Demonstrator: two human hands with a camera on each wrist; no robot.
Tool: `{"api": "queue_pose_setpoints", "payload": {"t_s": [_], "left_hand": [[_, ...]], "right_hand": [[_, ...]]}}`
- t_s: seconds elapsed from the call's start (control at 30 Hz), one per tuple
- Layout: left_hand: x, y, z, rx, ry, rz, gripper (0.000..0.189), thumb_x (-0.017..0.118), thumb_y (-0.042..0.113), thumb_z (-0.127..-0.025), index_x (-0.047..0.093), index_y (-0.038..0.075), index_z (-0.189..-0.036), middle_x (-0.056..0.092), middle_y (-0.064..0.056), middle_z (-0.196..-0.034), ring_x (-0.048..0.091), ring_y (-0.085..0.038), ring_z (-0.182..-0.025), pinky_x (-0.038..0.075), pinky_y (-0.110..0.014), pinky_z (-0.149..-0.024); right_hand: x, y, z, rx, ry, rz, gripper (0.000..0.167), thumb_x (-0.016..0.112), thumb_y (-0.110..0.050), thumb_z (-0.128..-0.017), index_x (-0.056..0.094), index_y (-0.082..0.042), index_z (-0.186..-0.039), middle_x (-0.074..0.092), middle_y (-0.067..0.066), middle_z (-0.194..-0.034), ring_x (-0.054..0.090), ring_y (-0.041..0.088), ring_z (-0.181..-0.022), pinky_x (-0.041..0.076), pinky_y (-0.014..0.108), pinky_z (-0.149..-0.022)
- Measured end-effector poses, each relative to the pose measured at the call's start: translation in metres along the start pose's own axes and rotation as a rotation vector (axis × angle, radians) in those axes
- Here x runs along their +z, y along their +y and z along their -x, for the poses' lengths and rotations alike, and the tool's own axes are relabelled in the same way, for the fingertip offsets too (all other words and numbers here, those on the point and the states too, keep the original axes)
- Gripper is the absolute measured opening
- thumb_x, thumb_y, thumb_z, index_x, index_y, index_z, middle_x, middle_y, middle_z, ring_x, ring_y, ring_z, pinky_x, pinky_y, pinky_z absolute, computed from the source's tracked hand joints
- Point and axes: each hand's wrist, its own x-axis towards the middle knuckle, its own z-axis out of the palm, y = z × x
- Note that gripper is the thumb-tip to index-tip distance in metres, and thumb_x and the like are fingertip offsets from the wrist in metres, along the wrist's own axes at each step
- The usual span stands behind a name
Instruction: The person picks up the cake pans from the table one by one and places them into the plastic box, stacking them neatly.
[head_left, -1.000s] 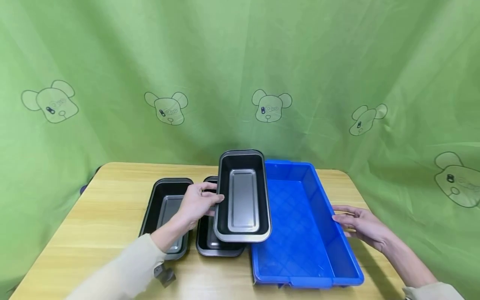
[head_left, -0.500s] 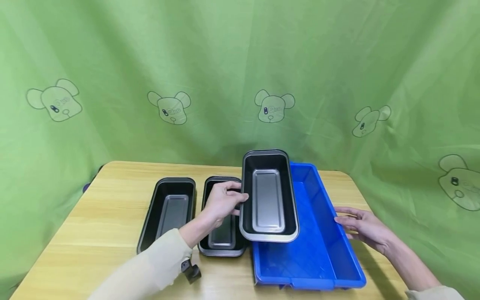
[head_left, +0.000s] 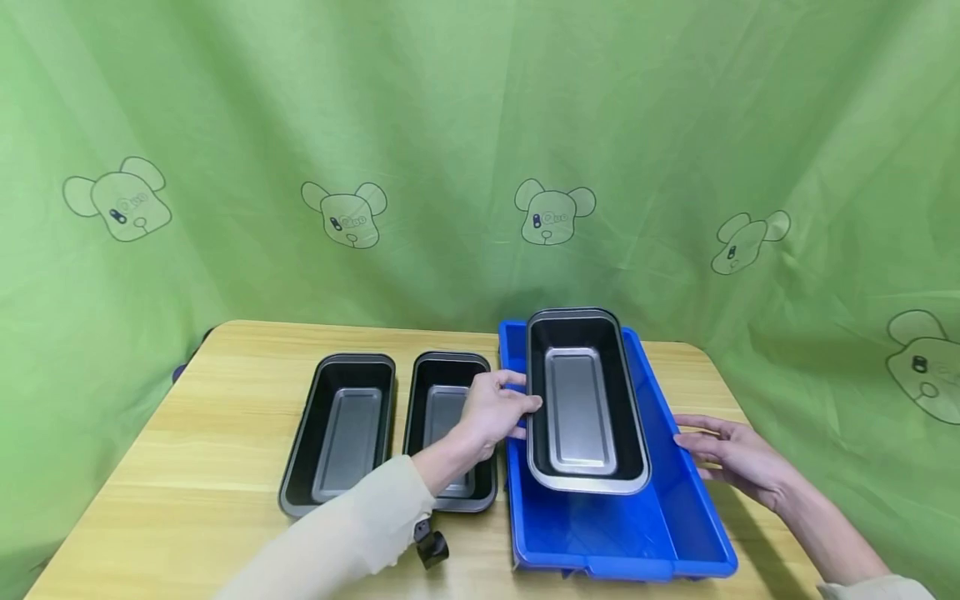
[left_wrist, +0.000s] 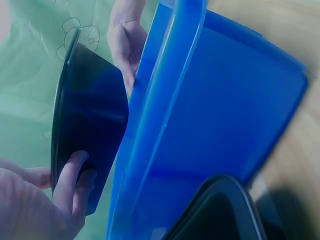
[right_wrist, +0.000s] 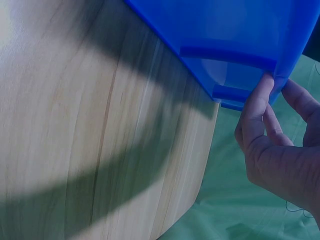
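The fingers of the left hand pinch the left side of a dark metal loaf pan, held above the blue plastic tray. The fingers of the right hand grip the tray's right rim. Left of the tray, on the wooden worktop, stand a nearer loaf pan and a farther loaf pan. Behind the tray hangs a green curtain.

Soft shadows cross the table in dim wrist views.
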Motion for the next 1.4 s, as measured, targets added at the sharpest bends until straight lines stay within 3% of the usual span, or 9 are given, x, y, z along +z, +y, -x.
{"api": "queue_pose_setpoints", "payload": {"t_s": [0.27,0.57,0.77,0.93,1.17,1.4], "left_hand": [[0.011,-0.005,-0.009,-0.057,0.019,0.025,0.037,0.079,0.002,-0.09,0.07,0.0,-0.125,0.08,-0.016,-0.099,0.077,-0.018,-0.079,0.07,-0.034,-0.063],[0.027,-0.01,-0.014,-0.082,0.03,0.043,0.037,0.077,-0.001,-0.09,0.068,-0.001,-0.126,0.078,-0.018,-0.098,0.081,-0.032,-0.089,0.07,-0.035,-0.065],[0.039,-0.012,-0.015,-0.134,0.037,0.079,0.036,0.077,-0.002,-0.09,0.069,0.0,-0.125,0.08,-0.02,-0.095,0.081,-0.032,-0.087,0.07,-0.036,-0.066],[0.049,-0.014,-0.018,-0.132,0.073,0.08,0.035,0.076,-0.008,-0.088,0.068,-0.003,-0.123,0.077,-0.018,-0.09,0.081,-0.035,-0.084,0.07,-0.035,-0.067],[0.062,-0.015,-0.021,-0.116,0.115,0.05,0.038,0.075,-0.014,-0.084,0.07,-0.003,-0.119,0.071,-0.014,-0.083,0.075,-0.027,-0.07,0.069,-0.033,-0.06],[0.068,-0.017,-0.016,-0.132,0.111,-0.016,0.038,0.076,-0.014,-0.084,0.073,0.0,-0.119,0.07,-0.014,-0.088,0.08,-0.036,-0.075,0.068,-0.03,-0.056]], "right_hand": [[0.0,-0.001,0.0,0.004,-0.001,-0.005,0.022,0.056,-0.017,-0.11,0.061,-0.033,-0.125,0.077,-0.012,-0.112,0.074,0.006,-0.103,0.067,0.029,-0.091],[-0.002,0.001,0.0,0.011,-0.001,0.009,0.022,0.058,-0.02,-0.109,0.06,-0.03,-0.128,0.077,-0.011,-0.115,0.074,0.006,-0.105,0.067,0.03,-0.092],[-0.002,0.001,0.0,0.009,-0.008,-0.003,0.022,0.057,-0.019,-0.11,0.06,-0.031,-0.128,0.078,-0.012,-0.115,0.074,0.006,-0.106,0.067,0.03,-0.092],[-0.002,-0.002,0.0,0.003,-0.032,-0.016,0.023,0.056,-0.018,-0.11,0.06,-0.031,-0.129,0.078,-0.012,-0.117,0.075,0.008,-0.108,0.067,0.031,-0.093],[-0.002,-0.003,0.001,-0.001,-0.033,-0.023,0.023,0.056,-0.017,-0.11,0.061,-0.033,-0.126,0.078,-0.012,-0.115,0.074,0.007,-0.106,0.067,0.03,-0.093],[-0.002,-0.003,0.001,0.0,-0.032,-0.035,0.023,0.056,-0.016,-0.11,0.062,-0.034,-0.125,0.079,-0.01,-0.115,0.075,0.008,-0.106,0.067,0.03,-0.093]]}}
